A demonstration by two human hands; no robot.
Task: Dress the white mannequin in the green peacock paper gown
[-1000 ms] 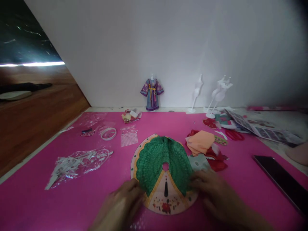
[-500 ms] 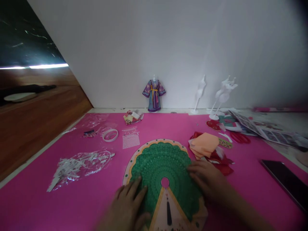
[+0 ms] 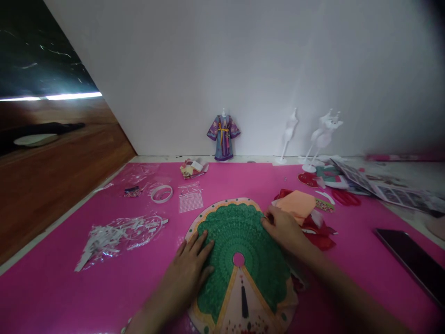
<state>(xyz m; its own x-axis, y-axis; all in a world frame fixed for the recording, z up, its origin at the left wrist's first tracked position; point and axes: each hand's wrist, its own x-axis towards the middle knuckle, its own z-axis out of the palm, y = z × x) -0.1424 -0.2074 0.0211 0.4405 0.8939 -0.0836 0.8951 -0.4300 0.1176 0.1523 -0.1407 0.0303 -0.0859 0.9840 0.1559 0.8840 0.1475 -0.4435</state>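
A round green fabric piece (image 3: 229, 227) with a scalloped cream-and-orange border lies in front of me. It has a small hole in its middle and a pale wedge with a black tassel print toward me. My left hand (image 3: 193, 262) rests flat on its left side, fingers spread. At the upper right edge, my right hand (image 3: 280, 227) pinches the fabric's rim between thumb and fingers. Just beyond that hand sits a pile of red cloth with a folded peach piece (image 3: 295, 205) on top.
A clear plastic bag (image 3: 118, 236) of white strips and a white tape roll (image 3: 162, 194) lie left, near a bead sheet (image 3: 191, 201). A dressed mini mannequin (image 3: 223, 137) and bare white mannequins (image 3: 289, 132) stand at the wall. A dark phone (image 3: 410, 260) lies right.
My right hand has moved up along the fabric's right edge and closed on the rim. My left hand has shifted slightly up and still lies flat.
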